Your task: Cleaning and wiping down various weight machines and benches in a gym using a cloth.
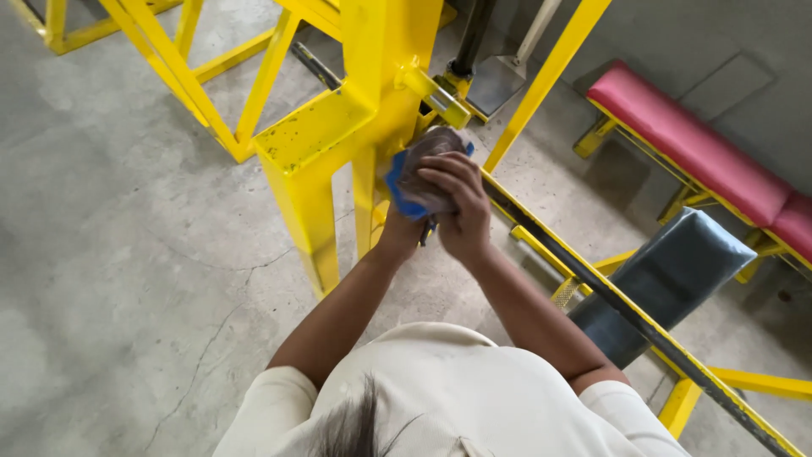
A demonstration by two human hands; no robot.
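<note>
A grey-and-blue cloth point(414, 173) is pressed against the upright post of a yellow steel machine frame point(321, 135), just below a yellow bracket point(436, 95). My right hand point(457, 207) lies over the cloth with its fingers curled on it. My left hand point(397, 230) is under the cloth, mostly hidden by it and by the right hand; only the wrist and heel show. A small dark thing point(428, 230) sticks out below the two hands; I cannot tell what it is.
A long black bar on a yellow rail point(609, 296) runs diagonally to the lower right. A black padded seat point(668, 271) sits beyond it, and a pink padded bench point(694, 144) stands by the wall. More yellow frames point(194, 76) stand on the cracked concrete floor point(127, 254).
</note>
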